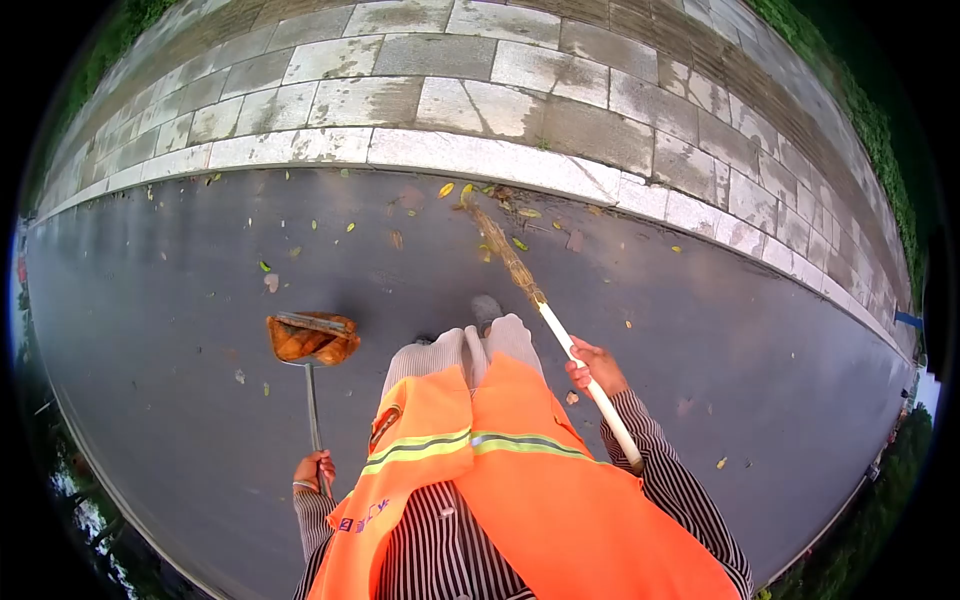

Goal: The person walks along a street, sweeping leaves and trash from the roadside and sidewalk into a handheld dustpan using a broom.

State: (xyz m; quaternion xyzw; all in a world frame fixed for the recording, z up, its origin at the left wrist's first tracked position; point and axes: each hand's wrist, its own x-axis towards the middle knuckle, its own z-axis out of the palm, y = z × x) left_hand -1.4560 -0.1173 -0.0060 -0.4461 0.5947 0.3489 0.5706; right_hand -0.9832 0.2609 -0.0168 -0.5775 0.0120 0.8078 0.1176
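Forward, right grip (pixel 597 370) wrapped round broom (pixel 552 322); left grip (pixel 314 469) seemingly curled round dustpan handle (pixel 312 405)

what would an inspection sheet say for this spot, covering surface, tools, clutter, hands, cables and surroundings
Surface: smooth dark-grey road, littered mainly near the kerb.
Tools: white-handled straw broom, bristle tip among litter by the kerb; orange-brown scoop on a grey metal handle, contents unclear.
Clutter: small yellow, green and brown fallen leaves, scattered.
Hands: bare left hand grips the scoop's handle; bare right hand grips the broom's handle.
Cables: nothing seen.
Surroundings: pale stone kerb, grey rectangular paving slabs with darker patches, green foliage beyond.
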